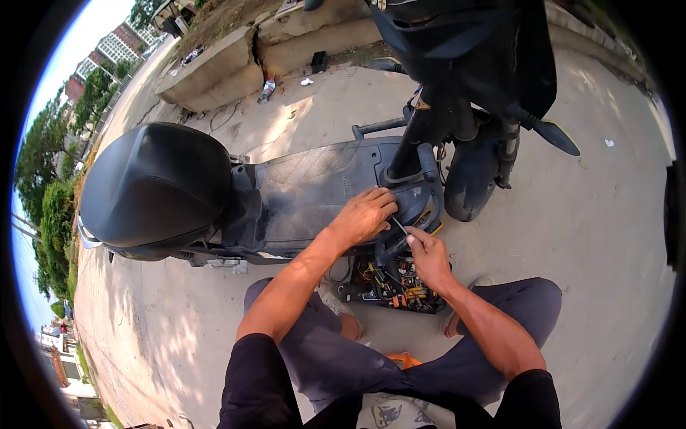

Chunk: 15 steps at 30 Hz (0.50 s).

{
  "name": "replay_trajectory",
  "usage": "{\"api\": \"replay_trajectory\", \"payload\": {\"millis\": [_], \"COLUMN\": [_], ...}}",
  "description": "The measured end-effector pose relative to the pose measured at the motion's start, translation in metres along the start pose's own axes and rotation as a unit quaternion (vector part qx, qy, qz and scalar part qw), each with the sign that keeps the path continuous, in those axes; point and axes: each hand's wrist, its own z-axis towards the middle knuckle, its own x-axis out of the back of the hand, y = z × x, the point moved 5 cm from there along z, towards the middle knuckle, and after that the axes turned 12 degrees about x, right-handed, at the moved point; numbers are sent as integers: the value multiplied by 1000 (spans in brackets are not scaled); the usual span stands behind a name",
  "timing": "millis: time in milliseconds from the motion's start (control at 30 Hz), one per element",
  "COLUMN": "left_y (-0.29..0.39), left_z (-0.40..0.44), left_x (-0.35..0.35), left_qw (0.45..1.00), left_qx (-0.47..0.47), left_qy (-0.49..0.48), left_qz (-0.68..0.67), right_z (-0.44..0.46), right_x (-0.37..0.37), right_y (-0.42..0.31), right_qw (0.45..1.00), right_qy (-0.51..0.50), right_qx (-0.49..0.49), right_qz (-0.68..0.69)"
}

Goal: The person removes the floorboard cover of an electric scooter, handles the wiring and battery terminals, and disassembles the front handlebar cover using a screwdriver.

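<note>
A dark scooter with a dusty footboard [307, 187] stands across the view. At the front end of the footboard, my left hand [366, 214] rests with its fingers bent together; what they hold, if anything, is hidden. A thin metal tool [400, 225] runs from near my left fingertips to my right hand [429, 259], whose fingers are closed on its end. Just beyond my right fingertips is a dark frame bar with a yellow part [437, 227]. Below both hands sits an open black box of tools [371, 294] on the ground.
The black seat [161, 189] is at the left and the front wheel [468, 179] at the right. A mirror [557, 136] juts out at the upper right. Behind runs a concrete kerb [214, 75]. Something orange [404, 360] lies between my legs.
</note>
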Motion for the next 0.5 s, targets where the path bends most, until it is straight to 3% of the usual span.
{"api": "replay_trajectory", "payload": {"millis": [67,167,267,500], "left_y": [2,3,2,-3], "left_z": [8,16,20,33], "left_x": [6,1,-8,-17], "left_qw": [1000,1000,999,997], "left_qx": [-16,-25,-39,-68], "left_qy": [-2,-4,-6,-22], "left_qz": [-4,2,33,38], "right_z": [-3,-2,1,8], "right_x": [0,5,3,24], "right_y": [5,-13,9,-16], "right_qw": [999,999,1000,998], "right_qy": [7,-19,14,5], "right_qx": [-21,-44,-3,-59], "right_qz": [41,-7,7,-33]}}
